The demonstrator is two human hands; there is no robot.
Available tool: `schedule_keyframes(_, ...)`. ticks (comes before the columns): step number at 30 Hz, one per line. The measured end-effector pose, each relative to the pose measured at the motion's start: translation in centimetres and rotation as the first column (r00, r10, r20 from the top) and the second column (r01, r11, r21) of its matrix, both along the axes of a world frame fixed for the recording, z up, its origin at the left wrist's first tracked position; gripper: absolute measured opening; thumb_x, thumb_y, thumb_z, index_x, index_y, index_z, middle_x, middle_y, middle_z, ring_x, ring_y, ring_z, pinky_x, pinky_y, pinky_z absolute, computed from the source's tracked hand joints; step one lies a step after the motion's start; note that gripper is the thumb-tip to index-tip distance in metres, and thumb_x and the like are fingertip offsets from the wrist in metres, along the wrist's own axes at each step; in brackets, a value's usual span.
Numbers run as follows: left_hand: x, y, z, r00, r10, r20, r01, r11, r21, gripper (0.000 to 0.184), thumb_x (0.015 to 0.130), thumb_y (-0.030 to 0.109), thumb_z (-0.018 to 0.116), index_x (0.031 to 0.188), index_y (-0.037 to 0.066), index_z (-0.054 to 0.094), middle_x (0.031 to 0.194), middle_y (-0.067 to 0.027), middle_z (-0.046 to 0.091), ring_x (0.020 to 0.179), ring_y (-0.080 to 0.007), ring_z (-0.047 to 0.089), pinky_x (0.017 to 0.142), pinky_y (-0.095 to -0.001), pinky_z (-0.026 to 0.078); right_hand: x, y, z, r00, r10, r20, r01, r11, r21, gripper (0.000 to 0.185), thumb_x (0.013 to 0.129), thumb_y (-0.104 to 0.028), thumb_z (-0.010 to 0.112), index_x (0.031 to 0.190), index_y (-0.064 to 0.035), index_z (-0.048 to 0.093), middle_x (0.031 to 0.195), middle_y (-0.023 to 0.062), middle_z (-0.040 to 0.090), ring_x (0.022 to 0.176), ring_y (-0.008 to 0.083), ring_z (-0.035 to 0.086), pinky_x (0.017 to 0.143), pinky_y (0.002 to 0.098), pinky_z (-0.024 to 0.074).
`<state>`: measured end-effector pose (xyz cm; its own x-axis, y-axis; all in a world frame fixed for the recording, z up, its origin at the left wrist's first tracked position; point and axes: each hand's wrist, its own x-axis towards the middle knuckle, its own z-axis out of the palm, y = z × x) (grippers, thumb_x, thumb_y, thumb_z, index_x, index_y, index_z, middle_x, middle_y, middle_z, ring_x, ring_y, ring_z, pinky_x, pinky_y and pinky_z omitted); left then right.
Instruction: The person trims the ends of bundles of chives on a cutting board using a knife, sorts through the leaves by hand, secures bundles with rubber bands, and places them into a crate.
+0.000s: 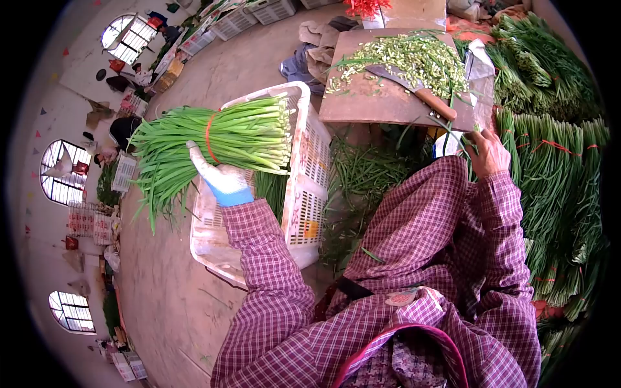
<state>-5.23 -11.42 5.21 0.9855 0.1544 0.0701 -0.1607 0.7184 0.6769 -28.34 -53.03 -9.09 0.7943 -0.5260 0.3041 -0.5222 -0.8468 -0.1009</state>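
My left hand, in a white and blue glove, is closed around a bunch of garlic chives tied with a red band. It holds the bunch level over a white plastic crate, cut ends pointing right and leaves drooping left. More green stalks show inside the crate, partly hidden by my forearm. My bare right hand is at the near right corner of a wooden board, fingers curled together beside thin green leaves; what they pinch is hidden. A knife with a wooden handle lies on the board among chopped stem ends.
Banded chive bundles are stacked along my right side. Loose leaf trimmings cover the floor between the crate and my knee. A cloth heap lies beyond the crate. Further crates and other people are in the background.
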Motion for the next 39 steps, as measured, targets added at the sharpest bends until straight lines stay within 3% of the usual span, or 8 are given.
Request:
schedule_keyframes(4, 0.5, -0.7, -1.9, 0.995, -0.098, 0.026, 0.099, 0.994, -0.046, 0.065, 0.090, 0.047, 0.059, 0.139, 0.007, 0.044, 0.139, -0.0145, 0.049, 0.125, -0.0319, 0.049, 0.103, -0.0533, 0.043, 5.4, 8.8, 7.7, 0.878, 0.339, 0.338, -0.375, 0.926, 0.047, 0.024, 0.082, -0.021, 0.065, 0.106, -0.0173, 0.065, 0.100, 0.0026, 0.061, 0.095, 0.0233, 0.060, 0.079, 0.0369, 0.0509)
schedule_keyframes(10, 0.9, -2.0, -3.3, 0.960, -0.272, 0.071, 0.278, 0.955, -0.099, 0.062, 0.092, 0.045, 0.056, 0.139, 0.006, 0.043, 0.138, -0.0144, 0.050, 0.125, -0.0305, 0.050, 0.105, -0.0491, 0.042, 10.0, 20.7, 15.3, 0.303, 0.747, 0.591, -0.721, 0.586, -0.371, 0.031, 0.082, -0.017, 0.062, 0.113, -0.0208, 0.062, 0.112, 0.0012, 0.058, 0.102, 0.0206, 0.056, 0.084, 0.0362, 0.0502)
schedule_keyframes(15, 2.3, -0.4, -3.9, 0.953, -0.302, 0.035, 0.304, 0.947, -0.100, 0.071, 0.089, 0.056, 0.054, 0.141, 0.008, 0.042, 0.141, -0.0152, 0.046, 0.127, -0.0328, 0.046, 0.107, -0.0530, 0.038, 7.7, 16.3, 5.2, 0.698, 0.712, -0.079, -0.681, 0.694, 0.234, 0.032, 0.083, -0.018, 0.063, 0.115, -0.0167, 0.062, 0.105, 0.0055, 0.062, 0.095, 0.0246, 0.060, 0.086, 0.0401, 0.0492)
schedule_keyframes(19, 1.9, -1.3, -4.0, 0.942, -0.326, 0.082, 0.330, 0.943, -0.046, 0.072, 0.089, 0.055, 0.054, 0.142, 0.007, 0.041, 0.143, -0.0158, 0.045, 0.129, -0.0328, 0.045, 0.109, -0.0507, 0.038, 9.0, 18.2, 8.1, 0.712, 0.601, 0.362, -0.671, 0.735, 0.097, 0.037, 0.083, -0.019, 0.065, 0.120, -0.0127, 0.061, 0.104, 0.0076, 0.061, 0.092, 0.0281, 0.061, 0.080, 0.0400, 0.0515)
schedule_keyframes(23, 3.3, -1.7, -5.5, 0.940, -0.330, 0.088, 0.332, 0.943, -0.009, 0.065, 0.093, 0.053, 0.048, 0.141, 0.009, 0.044, 0.142, -0.0135, 0.047, 0.128, -0.0316, 0.046, 0.106, -0.0499, 0.040, 10.1, 22.4, 12.7, 0.259, 0.659, 0.706, -0.775, 0.578, -0.256, 0.047, 0.077, -0.021, 0.070, 0.123, -0.0221, 0.058, 0.125, 0.0030, 0.053, 0.112, 0.0249, 0.053, 0.094, 0.0366, 0.0480)
schedule_keyframes(27, 5.5, 0.3, -8.0, 0.928, -0.355, 0.112, 0.343, 0.932, 0.116, 0.067, 0.093, 0.056, 0.047, 0.142, 0.010, 0.043, 0.144, -0.0139, 0.044, 0.128, -0.0351, 0.045, 0.106, -0.0560, 0.039, 7.7, 19.4, 1.8, 0.747, 0.662, -0.062, -0.580, 0.694, 0.427, 0.031, 0.077, -0.020, 0.068, 0.108, -0.0150, 0.066, 0.117, 0.0052, 0.060, 0.105, 0.0263, 0.060, 0.090, 0.0368, 0.0503)
schedule_keyframes(31, 3.0, -1.7, -5.9, 0.930, -0.366, 0.032, 0.364, 0.930, 0.057, 0.067, 0.092, 0.054, 0.050, 0.140, 0.007, 0.044, 0.137, -0.0137, 0.052, 0.121, -0.0306, 0.053, 0.103, -0.0487, 0.044, 8.3, 17.2, 5.3, 0.694, 0.494, 0.523, -0.684, 0.679, 0.267, 0.022, 0.086, -0.024, 0.063, 0.099, -0.0063, 0.065, 0.090, 0.0099, 0.061, 0.086, 0.0290, 0.065, 0.072, 0.0408, 0.0529)
schedule_keyframes(39, -2.7, -2.9, -7.2, 0.901, -0.413, -0.135, 0.429, 0.894, 0.127, 0.045, 0.090, 0.029, 0.059, 0.125, 0.003, 0.052, 0.121, -0.0138, 0.061, 0.108, -0.0265, 0.061, 0.095, -0.0428, 0.051, 12.1, 16.3, 8.1, 0.694, 0.513, 0.505, -0.675, 0.217, 0.705, 0.089, 0.086, -0.064, 0.057, 0.137, 0.0076, 0.042, 0.132, 0.0309, 0.051, 0.125, 0.0383, 0.050, 0.106, 0.0420, 0.0395)
